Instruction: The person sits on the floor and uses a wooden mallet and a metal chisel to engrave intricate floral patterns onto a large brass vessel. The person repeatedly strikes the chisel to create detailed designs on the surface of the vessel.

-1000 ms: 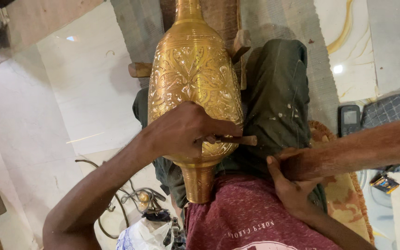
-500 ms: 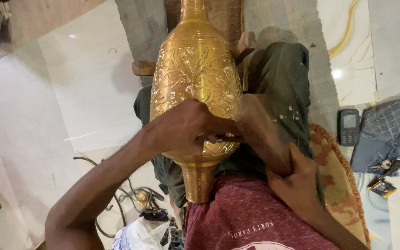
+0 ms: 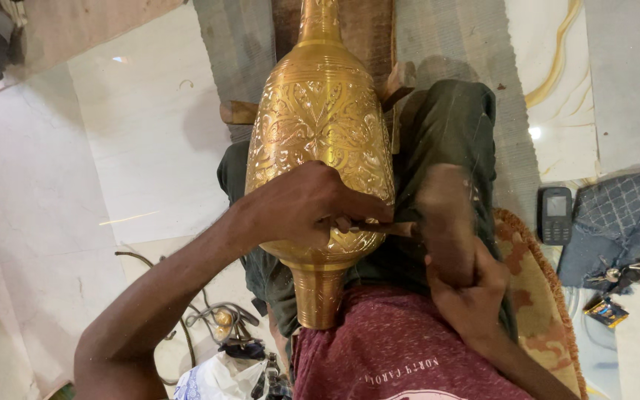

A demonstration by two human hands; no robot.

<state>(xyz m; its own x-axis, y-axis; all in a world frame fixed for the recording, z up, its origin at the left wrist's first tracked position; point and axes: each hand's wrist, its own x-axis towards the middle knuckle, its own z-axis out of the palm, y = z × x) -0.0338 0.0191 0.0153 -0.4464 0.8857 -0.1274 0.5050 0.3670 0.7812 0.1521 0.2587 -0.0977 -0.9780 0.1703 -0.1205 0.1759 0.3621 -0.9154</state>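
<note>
1. A tall brass vase (image 3: 320, 141) with a raised leaf-and-scroll pattern lies lengthwise across the person's lap, neck pointing away from the body and foot close to the belly. Lying this way, the wide belly of the vase faces up, right under both hands.

2. The left hand (image 3: 301, 204) rests on the lower belly of the vase with fingers curled, pinching a thin metal chisel (image 3: 379, 227) whose tip meets the patterned surface. The palm presses on the metal, which seems to steady both the vase and the tool.

3. The right hand (image 3: 468, 289) is closed around a wooden mallet (image 3: 442, 211), just to the right of the chisel's free end. The mallet is blurred, so it is in motion, and I cannot tell whether it touches the chisel.

4. Beyond the left hand, the vase lies over a wooden block (image 3: 238, 112), which looks to keep it from rolling off the leg (image 3: 446, 126) in dark green trousers.

5. Under the right forearm sits a worn orange cushion (image 3: 535, 296).

6. Well to the right of the right hand, on the pale floor (image 3: 135, 133), lie a small black phone (image 3: 556, 215), a bunch of keys (image 3: 631, 270) and a folded blue checked cloth (image 3: 624, 207), kept out of the mallet's way.

7. Below the left forearm, a tangle of cables (image 3: 209, 318) lies beside a white plastic bag (image 3: 216, 378).
</note>
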